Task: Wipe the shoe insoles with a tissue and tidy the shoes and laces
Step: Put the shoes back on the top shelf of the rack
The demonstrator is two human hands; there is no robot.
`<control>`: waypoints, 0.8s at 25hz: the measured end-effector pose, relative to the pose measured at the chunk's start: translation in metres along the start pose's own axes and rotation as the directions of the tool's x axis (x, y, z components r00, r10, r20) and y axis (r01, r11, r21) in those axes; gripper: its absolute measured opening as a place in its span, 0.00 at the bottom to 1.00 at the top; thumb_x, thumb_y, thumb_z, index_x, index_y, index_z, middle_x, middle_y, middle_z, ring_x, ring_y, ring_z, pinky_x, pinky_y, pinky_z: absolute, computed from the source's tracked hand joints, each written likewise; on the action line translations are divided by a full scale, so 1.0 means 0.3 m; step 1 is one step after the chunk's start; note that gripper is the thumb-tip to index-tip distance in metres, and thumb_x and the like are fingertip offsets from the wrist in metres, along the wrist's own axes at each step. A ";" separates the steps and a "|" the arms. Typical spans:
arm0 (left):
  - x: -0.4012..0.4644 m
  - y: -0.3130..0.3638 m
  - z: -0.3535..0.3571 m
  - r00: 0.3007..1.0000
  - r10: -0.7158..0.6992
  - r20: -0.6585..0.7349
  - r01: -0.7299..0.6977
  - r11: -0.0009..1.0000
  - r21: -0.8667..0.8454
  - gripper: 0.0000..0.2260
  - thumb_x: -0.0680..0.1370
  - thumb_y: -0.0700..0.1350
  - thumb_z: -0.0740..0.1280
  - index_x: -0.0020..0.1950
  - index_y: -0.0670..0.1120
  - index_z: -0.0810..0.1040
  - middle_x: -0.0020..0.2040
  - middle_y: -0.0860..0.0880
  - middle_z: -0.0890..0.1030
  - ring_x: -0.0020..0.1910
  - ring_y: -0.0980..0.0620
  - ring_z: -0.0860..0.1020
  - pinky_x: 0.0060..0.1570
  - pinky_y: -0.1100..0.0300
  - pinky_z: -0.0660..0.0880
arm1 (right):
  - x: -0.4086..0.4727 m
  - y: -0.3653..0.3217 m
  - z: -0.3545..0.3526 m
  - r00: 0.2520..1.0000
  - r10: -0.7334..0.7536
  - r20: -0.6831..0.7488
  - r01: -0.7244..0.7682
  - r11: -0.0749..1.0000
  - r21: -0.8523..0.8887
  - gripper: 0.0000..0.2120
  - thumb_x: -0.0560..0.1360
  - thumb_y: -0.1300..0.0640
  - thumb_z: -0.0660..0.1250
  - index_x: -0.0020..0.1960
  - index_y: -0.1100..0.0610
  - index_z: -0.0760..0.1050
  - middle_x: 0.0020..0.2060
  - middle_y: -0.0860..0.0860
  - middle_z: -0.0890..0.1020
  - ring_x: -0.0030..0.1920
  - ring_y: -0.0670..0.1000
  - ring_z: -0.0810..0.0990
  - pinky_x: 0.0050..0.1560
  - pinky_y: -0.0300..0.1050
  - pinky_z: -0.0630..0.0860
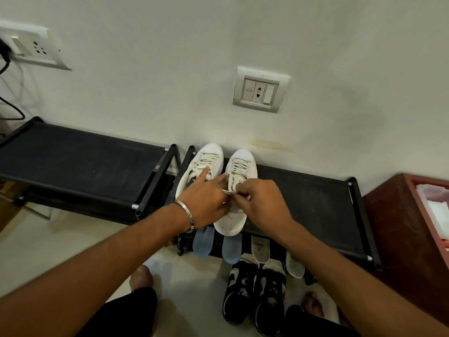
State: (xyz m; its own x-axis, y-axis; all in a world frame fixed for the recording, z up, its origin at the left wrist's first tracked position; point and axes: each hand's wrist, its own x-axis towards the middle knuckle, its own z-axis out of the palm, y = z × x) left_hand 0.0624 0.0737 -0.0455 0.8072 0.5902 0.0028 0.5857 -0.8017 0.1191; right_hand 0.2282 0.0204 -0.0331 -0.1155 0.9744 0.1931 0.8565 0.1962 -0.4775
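Both hands (206, 200) (261, 203) pinch laces (229, 192) of wallward-pointing white shoe (239, 186) (lengthwise away).

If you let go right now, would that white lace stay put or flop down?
It would probably flop: the lace looks thin and soft, pinched between both hands. Likely very light, it should just drape over the white shoe, which looks stable, flat on the black rack.
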 end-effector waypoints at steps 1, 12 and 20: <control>-0.010 -0.013 -0.001 0.999 -0.007 -0.034 0.008 1.000 0.025 0.16 0.79 0.52 0.55 0.52 0.52 0.82 0.60 0.52 0.81 0.68 0.50 0.71 0.69 0.45 0.61 | -0.004 0.003 0.006 0.996 -0.083 0.029 0.086 0.987 -0.138 0.05 0.75 0.59 0.69 0.43 0.58 0.82 0.40 0.55 0.84 0.41 0.56 0.81 0.39 0.49 0.79; -0.024 0.028 0.008 0.975 -0.176 0.133 0.202 0.955 -0.216 0.15 0.77 0.50 0.54 0.53 0.52 0.80 0.49 0.51 0.83 0.45 0.49 0.80 0.44 0.53 0.78 | 0.041 -0.003 0.049 0.810 0.185 0.556 0.261 0.736 -0.625 0.14 0.77 0.54 0.66 0.63 0.53 0.75 0.57 0.50 0.79 0.55 0.55 0.80 0.45 0.48 0.72; 0.033 0.021 0.042 0.927 -0.156 0.340 0.207 0.971 -0.119 0.14 0.79 0.49 0.56 0.56 0.48 0.79 0.53 0.46 0.82 0.49 0.45 0.79 0.50 0.51 0.77 | 0.145 -0.015 0.054 0.643 0.305 0.703 0.318 0.729 -0.606 0.19 0.73 0.55 0.72 0.62 0.52 0.76 0.44 0.49 0.74 0.46 0.52 0.75 0.49 0.47 0.76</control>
State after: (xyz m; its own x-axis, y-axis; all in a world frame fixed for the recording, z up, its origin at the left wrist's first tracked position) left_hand 0.0749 0.0732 -0.0571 0.6818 0.6405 -0.3533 0.7273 -0.6451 0.2342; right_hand 0.2111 0.0638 -0.0363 -0.1670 0.7634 -0.6240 0.8928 0.3856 0.2328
